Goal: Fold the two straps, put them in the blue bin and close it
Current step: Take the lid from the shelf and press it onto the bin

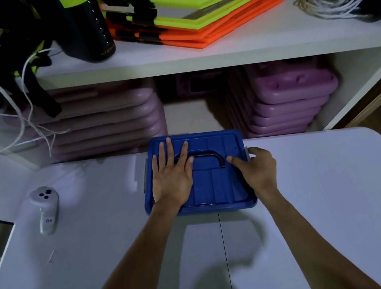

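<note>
My left hand (172,179) lies flat, fingers spread, on the blue plastic bin's lid (215,185); my right hand (257,171) pinches the grey latch (248,154) at its right edge.

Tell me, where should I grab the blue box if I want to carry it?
Probably by the dark handle lying flat in the middle of the blue bin lid. Come from above, swing it upright and hook your fingers under. It sits central, so the bin should hang level. Check that both side latches hold first.
</note>
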A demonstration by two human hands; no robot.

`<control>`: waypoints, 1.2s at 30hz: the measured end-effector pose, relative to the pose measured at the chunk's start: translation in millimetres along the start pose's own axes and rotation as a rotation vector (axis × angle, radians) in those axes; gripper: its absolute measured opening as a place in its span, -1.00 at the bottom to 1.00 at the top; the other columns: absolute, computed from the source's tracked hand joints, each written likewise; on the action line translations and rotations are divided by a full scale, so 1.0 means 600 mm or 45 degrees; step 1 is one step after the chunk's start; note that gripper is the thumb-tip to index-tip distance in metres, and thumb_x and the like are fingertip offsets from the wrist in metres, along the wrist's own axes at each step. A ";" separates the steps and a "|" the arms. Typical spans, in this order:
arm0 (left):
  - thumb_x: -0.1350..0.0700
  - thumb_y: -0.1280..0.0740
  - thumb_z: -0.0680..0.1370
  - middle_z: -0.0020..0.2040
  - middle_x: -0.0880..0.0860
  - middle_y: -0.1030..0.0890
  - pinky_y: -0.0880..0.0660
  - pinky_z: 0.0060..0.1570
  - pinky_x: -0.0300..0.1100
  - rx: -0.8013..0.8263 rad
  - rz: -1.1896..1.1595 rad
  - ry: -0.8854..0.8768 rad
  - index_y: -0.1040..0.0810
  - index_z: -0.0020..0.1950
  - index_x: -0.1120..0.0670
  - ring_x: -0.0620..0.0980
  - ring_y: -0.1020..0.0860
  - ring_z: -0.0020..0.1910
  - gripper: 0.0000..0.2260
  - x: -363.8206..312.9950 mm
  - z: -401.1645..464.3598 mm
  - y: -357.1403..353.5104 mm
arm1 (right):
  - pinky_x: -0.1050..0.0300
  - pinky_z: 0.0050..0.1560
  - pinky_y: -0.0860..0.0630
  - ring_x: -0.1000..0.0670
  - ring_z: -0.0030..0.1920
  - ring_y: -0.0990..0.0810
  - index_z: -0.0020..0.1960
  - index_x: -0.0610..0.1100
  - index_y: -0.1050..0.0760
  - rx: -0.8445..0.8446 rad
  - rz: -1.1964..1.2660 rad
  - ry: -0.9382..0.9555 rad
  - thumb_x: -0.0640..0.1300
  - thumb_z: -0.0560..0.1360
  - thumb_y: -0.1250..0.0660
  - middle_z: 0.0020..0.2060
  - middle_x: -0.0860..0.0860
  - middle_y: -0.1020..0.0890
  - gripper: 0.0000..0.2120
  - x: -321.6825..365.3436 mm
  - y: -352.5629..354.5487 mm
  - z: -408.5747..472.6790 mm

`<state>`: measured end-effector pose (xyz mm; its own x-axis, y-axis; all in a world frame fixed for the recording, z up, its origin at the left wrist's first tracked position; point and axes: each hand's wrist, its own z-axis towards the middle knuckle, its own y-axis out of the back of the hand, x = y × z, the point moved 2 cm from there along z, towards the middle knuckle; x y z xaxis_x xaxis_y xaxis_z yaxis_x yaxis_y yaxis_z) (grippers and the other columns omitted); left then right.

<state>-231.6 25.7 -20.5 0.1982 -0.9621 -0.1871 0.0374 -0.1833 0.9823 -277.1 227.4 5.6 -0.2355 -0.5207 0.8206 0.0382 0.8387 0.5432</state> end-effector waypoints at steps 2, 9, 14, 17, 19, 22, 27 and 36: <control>-0.21 0.32 0.58 0.59 0.10 0.18 0.21 0.52 0.04 -0.006 -0.019 -0.004 0.16 0.56 -0.14 0.09 0.23 0.56 -0.47 0.002 0.001 -0.001 | 0.08 -0.17 -0.63 -0.03 -0.19 -0.65 -0.07 -0.18 -0.61 0.030 0.271 -0.201 -0.01 0.41 -0.51 -0.21 -0.05 -0.69 -0.75 -0.015 0.004 -0.001; -0.20 0.33 0.58 0.59 0.08 0.18 0.21 0.53 0.03 -0.002 -0.023 0.004 0.16 0.55 -0.15 0.07 0.24 0.56 -0.48 0.002 0.000 0.000 | 0.21 -0.42 -0.49 -0.05 -0.30 -0.56 -0.10 -0.28 -0.56 0.090 0.441 -0.352 -0.06 0.46 -0.48 -0.27 -0.09 -0.62 -0.73 -0.015 0.017 0.011; -0.21 0.34 0.58 0.59 0.09 0.19 0.23 0.52 0.03 0.011 -0.004 0.012 0.19 0.55 -0.15 0.08 0.24 0.56 -0.47 0.000 0.001 -0.001 | -0.03 -0.01 -0.49 -0.19 0.04 -0.52 0.16 -0.32 -0.39 -0.003 -0.083 -0.010 0.09 0.48 -0.42 0.03 -0.20 -0.51 -0.48 0.011 -0.022 -0.026; -0.21 0.35 0.56 0.58 0.10 0.20 0.25 0.51 0.03 0.011 0.006 0.006 0.20 0.54 -0.15 0.08 0.25 0.55 -0.46 0.001 0.001 -0.002 | -0.12 0.36 -0.30 -0.29 0.39 -0.28 0.50 -0.35 -0.03 0.035 -0.491 0.175 0.18 0.56 -0.23 0.38 -0.31 -0.28 -0.20 0.017 -0.053 -0.050; -0.21 0.36 0.55 0.58 0.10 0.20 0.25 0.51 0.03 0.009 -0.007 0.006 0.20 0.54 -0.14 0.08 0.25 0.55 -0.45 -0.001 0.000 -0.001 | -0.10 0.50 -0.07 -0.29 0.53 0.02 0.55 -0.33 0.15 0.031 -0.705 0.232 0.22 0.60 -0.09 0.52 -0.34 -0.01 -0.17 0.015 -0.060 -0.059; -0.21 0.32 0.58 0.58 0.11 0.21 0.25 0.51 0.04 0.026 -0.008 -0.002 0.20 0.55 -0.13 0.08 0.26 0.55 -0.47 -0.003 -0.001 0.002 | -0.09 0.54 0.16 -0.24 0.55 0.23 0.56 -0.29 0.20 0.118 -0.900 0.437 0.24 0.63 0.12 0.54 -0.31 0.17 -0.24 0.017 -0.089 -0.087; -0.10 0.15 0.66 0.58 0.08 0.22 0.27 0.51 0.02 0.116 -0.121 -0.046 0.16 0.56 -0.11 0.04 0.29 0.54 -0.53 0.002 0.002 0.015 | -0.11 0.52 0.26 -0.21 0.53 0.33 0.58 -0.07 0.22 0.184 -0.970 0.538 0.23 0.60 0.28 0.55 -0.22 0.22 -0.35 0.019 -0.114 -0.106; -0.17 -0.18 0.58 0.56 0.16 -0.13 -0.06 0.49 0.11 -0.174 -0.448 0.344 -0.15 0.54 0.06 0.17 -0.10 0.54 -0.40 0.136 -0.045 0.044 | -0.14 0.29 -0.31 -0.27 0.34 -0.37 0.47 -0.08 -0.31 0.106 -1.046 0.769 0.19 0.59 -0.07 0.36 -0.23 -0.43 -0.45 0.049 -0.064 -0.052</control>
<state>-188.0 -52.4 -9.6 0.3980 -0.7558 -0.5199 0.2732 -0.4434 0.8537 -255.5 174.8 14.6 0.3711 -0.9137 0.1656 0.0122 0.1831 0.9830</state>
